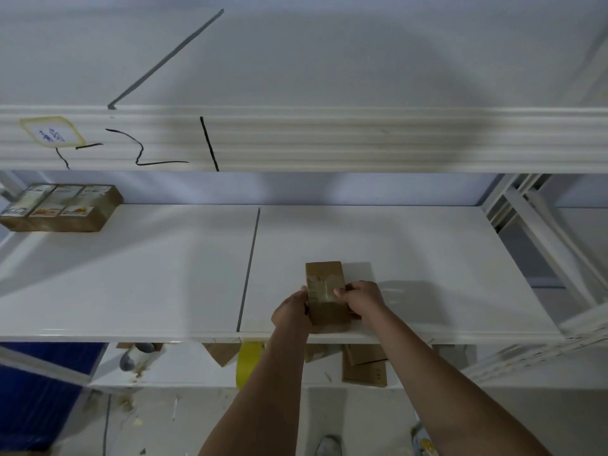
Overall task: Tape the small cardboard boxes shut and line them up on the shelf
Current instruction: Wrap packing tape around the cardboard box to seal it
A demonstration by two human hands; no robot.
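Lower centre of the frame, beneath the shelf edge: yellow roll of tape [247, 362] and flat brown cardboard pieces [364, 368] on a lower white ledge. Centre, near the front edge of the white shelf board [148, 274]: small brown taped cardboard box [325, 292], gripped on its sides by left hand [291, 312] and right hand [362, 299], fingers curled round it. Upper left, far end: row of three labelled brown boxes [59, 207] touching side by side.

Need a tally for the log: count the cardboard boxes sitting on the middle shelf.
4: one box held between both hands near the front edge, three side by side at far left. More may lie beyond the frame.
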